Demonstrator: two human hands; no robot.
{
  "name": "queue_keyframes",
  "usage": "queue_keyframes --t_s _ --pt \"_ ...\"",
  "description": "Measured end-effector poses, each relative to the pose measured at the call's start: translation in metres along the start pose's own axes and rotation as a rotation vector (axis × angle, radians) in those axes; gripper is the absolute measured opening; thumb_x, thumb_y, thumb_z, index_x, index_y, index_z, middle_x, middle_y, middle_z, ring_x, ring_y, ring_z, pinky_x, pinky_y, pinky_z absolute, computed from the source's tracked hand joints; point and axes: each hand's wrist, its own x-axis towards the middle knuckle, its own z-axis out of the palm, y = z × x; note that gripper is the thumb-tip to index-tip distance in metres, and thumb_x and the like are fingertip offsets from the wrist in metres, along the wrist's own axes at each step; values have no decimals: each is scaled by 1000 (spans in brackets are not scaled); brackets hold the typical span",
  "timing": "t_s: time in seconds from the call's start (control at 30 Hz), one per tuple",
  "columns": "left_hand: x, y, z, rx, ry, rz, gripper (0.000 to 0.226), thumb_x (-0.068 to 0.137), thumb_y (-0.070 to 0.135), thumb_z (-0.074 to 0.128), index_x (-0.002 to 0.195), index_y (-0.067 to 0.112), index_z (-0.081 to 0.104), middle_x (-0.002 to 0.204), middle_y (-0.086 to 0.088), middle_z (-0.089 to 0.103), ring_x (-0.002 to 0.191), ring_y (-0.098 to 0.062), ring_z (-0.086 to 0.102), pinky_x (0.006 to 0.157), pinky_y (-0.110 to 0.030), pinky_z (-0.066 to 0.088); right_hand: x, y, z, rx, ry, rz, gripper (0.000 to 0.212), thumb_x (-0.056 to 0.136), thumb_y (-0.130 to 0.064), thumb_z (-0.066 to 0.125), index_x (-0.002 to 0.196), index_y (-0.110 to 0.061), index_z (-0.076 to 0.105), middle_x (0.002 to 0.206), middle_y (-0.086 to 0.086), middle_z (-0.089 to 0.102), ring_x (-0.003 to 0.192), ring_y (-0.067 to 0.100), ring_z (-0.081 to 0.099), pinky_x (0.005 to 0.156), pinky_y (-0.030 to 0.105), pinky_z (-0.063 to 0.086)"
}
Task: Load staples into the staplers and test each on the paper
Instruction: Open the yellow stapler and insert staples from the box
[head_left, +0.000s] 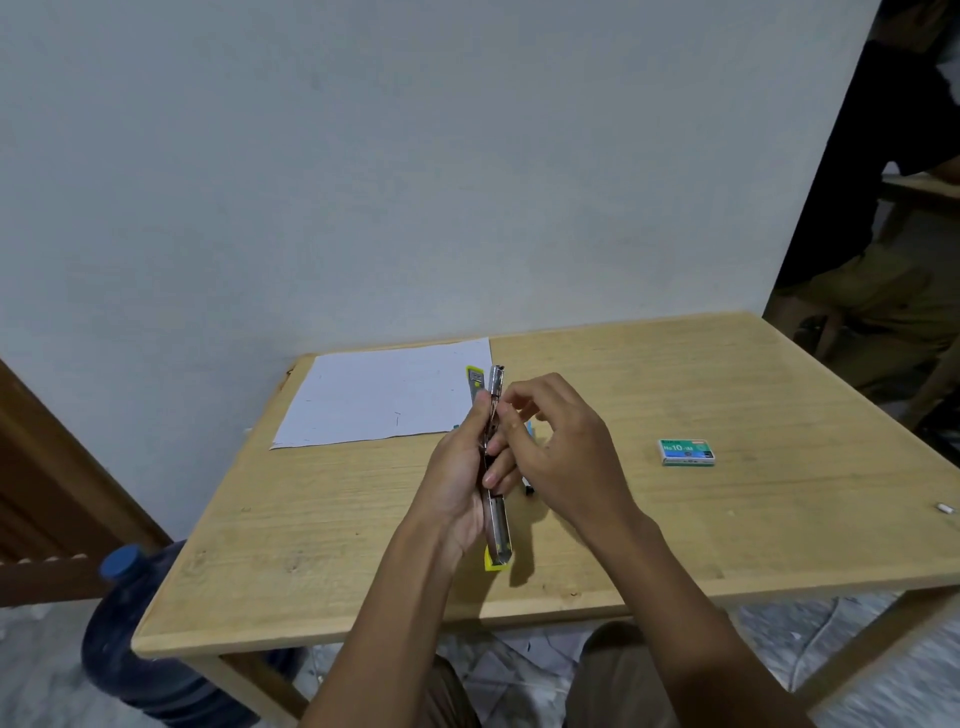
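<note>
We hold the yellow-and-chrome stapler swung fully open above the pale wooden table, its metal staple channel turned up toward our eyes, which is how a strip drops in cleanly. Our left hand wraps the opened stapler from its left side, thumb and fingers pressed around the middle of the body to keep the two halves splayed and steady. Our right hand comes in from the stapler's right, thumb and forefinger drawn together at the channel; they look to be pinching a strip of staples, though anything between them is too small to make out.

Beyond the stapler's far tip and to its left, the white sheet of paper lies flat against the table's back edge, a few small marks on it, within reach for the test press. Well to the stapler's right sits the small green staple box, closed as far as we can tell. Just behind our right hand, a light-blue object and a dark tip peek out, probably a second stapler awaiting its turn. We judge the loading step under way, the test on paper not yet made.
</note>
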Motion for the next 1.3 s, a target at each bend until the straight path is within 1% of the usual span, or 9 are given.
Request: queue_keyframes --t_s 0.17,0.33,0.57,0.67,0.8,0.93,1.07,1.2,1.3 --pt "-1 5 -1 -45 42 13 48 100 43 46 63 12 42 42 3 28 28 -6 25 34 -18 22 -6 -4 0 30 10 -50 13 91 -30 57 89 -20 65 91 -10 62 80 10 63 69 40 53" --pt "-2 6 0 -43 65 28 40 100 41 48 77 10 55 46 3 34 32 -6 30 35 -18 25 -8 -3 -1 23 40 -112 2 88 -14 64 87 -15 64 89 -9 63 82 12 63 70 38 52" --pt "2 6 -6 -93 120 -4 31 97 41 56 85 12 60 64 0 53 46 -8 42 44 -18 35 -13 3 -1 40 45 -196 6 82 -5 71 84 -9 67 90 -5 69 88 14 64 77 30 51" --pt "3 7 -7 -127 143 -20 31 95 43 58 85 14 60 63 2 50 52 -10 43 53 -21 40 -15 1 0 72 7 -234 9 80 -2 73 80 -6 66 87 -4 69 85 13 63 76 27 51" --pt "3 9 -5 -124 140 -37 32 95 43 58 80 14 59 56 4 44 44 -10 44 43 -19 42 -20 -3 2 106 -19 -206 3 85 -8 70 87 -9 68 85 -6 68 82 13 62 75 29 51" --pt "5 7 -1 -2 115 11 33 98 41 52 85 10 55 56 1 37 41 -10 36 37 -18 30 -15 -15 3 503 53 302 17 98 -11 57 103 -24 67 81 -15 69 83 5 66 84 25 54" --pt "3 13 1 448 118 111 37 100 40 51 81 8 56 56 0 45 46 -12 41 44 -20 34 -4 -13 13 1081 119 910 25 102 -20 45 104 -14 69 98 4 72 96 14 68 86 31 54" --pt "6 22 4 1008 137 213 35 98 38 56 83 8 67 67 -6 68 59 -15 61 55 -25 47 -1 -10 22 1403 126 1170 36 104 -24 36 112 -9 67 109 9 70 102 20 64 83 30 50" --pt "10 29 8 1352 115 246 31 97 39 57 79 13 60 69 1 62 62 -12 58 53 -20 41 1 -11 28 1515 187 1279 34 103 -22 36 98 -9 67 89 6 67 78 17 61 69 25 44"
